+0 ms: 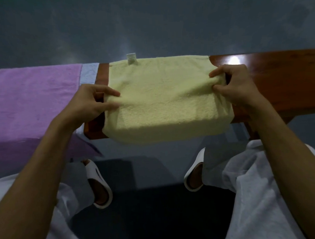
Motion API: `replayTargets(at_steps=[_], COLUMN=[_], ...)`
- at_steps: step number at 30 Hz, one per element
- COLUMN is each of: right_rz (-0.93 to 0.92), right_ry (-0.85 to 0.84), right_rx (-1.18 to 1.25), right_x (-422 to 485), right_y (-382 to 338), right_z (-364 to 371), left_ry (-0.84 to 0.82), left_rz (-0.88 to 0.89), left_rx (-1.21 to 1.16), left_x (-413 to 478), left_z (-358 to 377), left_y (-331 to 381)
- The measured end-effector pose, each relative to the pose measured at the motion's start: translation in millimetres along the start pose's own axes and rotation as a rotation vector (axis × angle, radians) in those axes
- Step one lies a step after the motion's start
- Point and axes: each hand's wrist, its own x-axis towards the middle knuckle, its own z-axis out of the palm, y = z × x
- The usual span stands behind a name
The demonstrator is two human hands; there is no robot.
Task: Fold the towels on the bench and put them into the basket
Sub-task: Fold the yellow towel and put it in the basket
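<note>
While both hands pinch its side edges, the pale yellow towel (163,100) lies folded across the wooden bench (279,78)
The left hand (94,103) is clamped on the towel's left edge and the right hand (237,85) on its right edge, bunching the cloth. The near edge hangs just over the bench front, and a small white label (131,59) sticks out at the far edge. A purple towel (32,101) is spread to the left, with a light blue towel (90,72) just beside it

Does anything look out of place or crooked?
Nothing is spilled or damaged. The yellow towel, gripped at both sides by the left hand and right hand, hangs over the near edge of the bench, and its label sticks out past the far edge.
</note>
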Motion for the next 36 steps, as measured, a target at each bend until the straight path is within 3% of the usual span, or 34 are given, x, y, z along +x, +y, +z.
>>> replayTargets(at_steps=[8, 15, 19, 24, 27, 29, 31, 33, 36], right_rz=[-0.146, -0.223, -0.196, -0.109, -0.053, -0.017, 0.028, 0.036, -0.121], right_ry=[0.070, 0.077, 0.076, 0.089, 0.103, 0.208, 0.370, 0.499, 0.564], right_rx=[-0.110, -0.147, -0.217, -0.342, -0.306, -0.306, -0.226, 0.013, 0.448], right_x=[-0.9, -0.2, -0.3, 4.7, 16.6, 29.5, 43.8, 56.2, 59.8], right_y=[-5.3, -9.3, -12.8, -16.1, -22.9, -28.8, -35.4, -44.3, -55.7], right_z=[-5.4, -7.5, -6.8, -6.3, -8.6, -12.5, -16.0, -17.2, -23.3], left_ry=[0.362, 0.526, 0.575, 0.623, 0.544, 0.464, 0.430, 0.472, 0.613], left_rz=[0.196, 0.240, 0.264, 0.164, 0.174, 0.193, 0.208, 0.266, 0.440], left_rx=[0.221, 0.309, 0.332, 0.458, 0.339, 0.210, 0.157, 0.126, 0.094], left_x=[-2.7, 0.9, 3.6, 10.1, 18.3, 28.3, 38.2, 47.0, 47.3], left_z=[2.0, -1.0, 0.6, -3.8, -8.5, -14.6, -22.2, -30.3, -41.9], left_y=[0.8, 1.0, 1.6, 4.2, 5.3, 6.3, 12.1, 21.3, 43.7])
